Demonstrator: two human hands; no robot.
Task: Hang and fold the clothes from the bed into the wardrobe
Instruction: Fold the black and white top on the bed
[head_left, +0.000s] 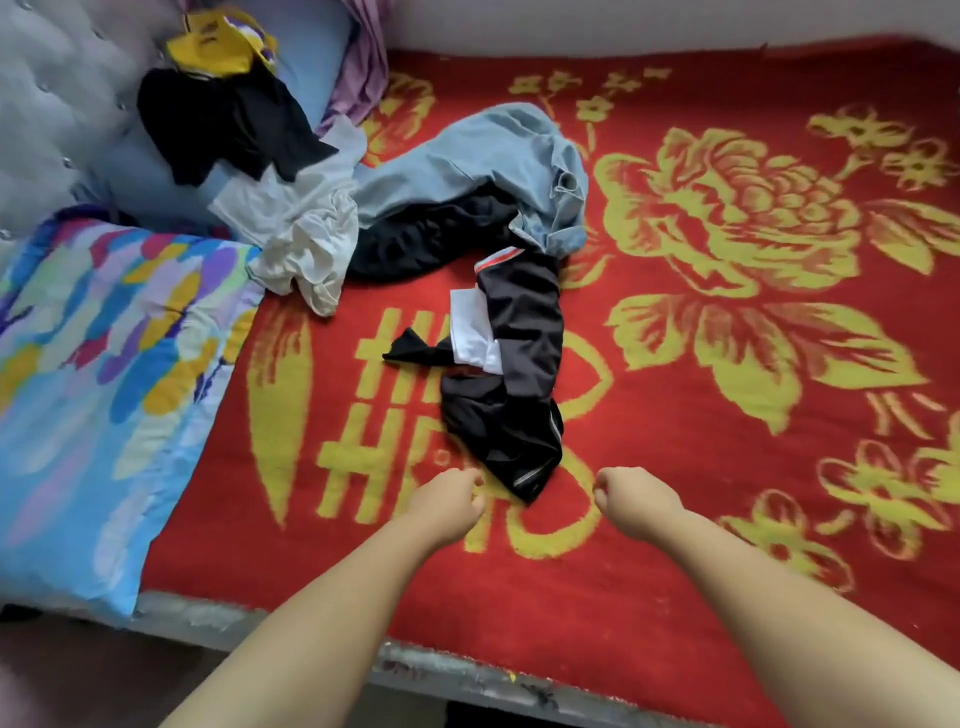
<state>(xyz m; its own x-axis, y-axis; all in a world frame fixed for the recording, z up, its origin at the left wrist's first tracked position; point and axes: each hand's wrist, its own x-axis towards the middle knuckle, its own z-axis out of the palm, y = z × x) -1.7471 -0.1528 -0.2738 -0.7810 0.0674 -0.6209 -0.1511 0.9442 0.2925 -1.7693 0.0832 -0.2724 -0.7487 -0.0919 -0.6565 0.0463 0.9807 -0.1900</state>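
Note:
A black garment with white panels and a red-striped band (519, 364) lies crumpled in the middle of the red bed cover (727, 467). Behind it lie light blue jeans (483, 161) over a dark garment (415, 239), a white shirt (306, 228), a black top (228, 124) and a yellow and purple piece (218, 41). My left hand (449, 501) hovers with curled fingers just left of the black garment's near end. My right hand (631, 496) is curled too, just right of it. Neither hand holds anything.
A colourful folded quilt (104, 374) fills the bed's left side, beside a grey tufted headboard (47, 104) and a blue pillow (306, 67). The bed's grey front edge (467, 670) runs below my arms. No wardrobe is in view.

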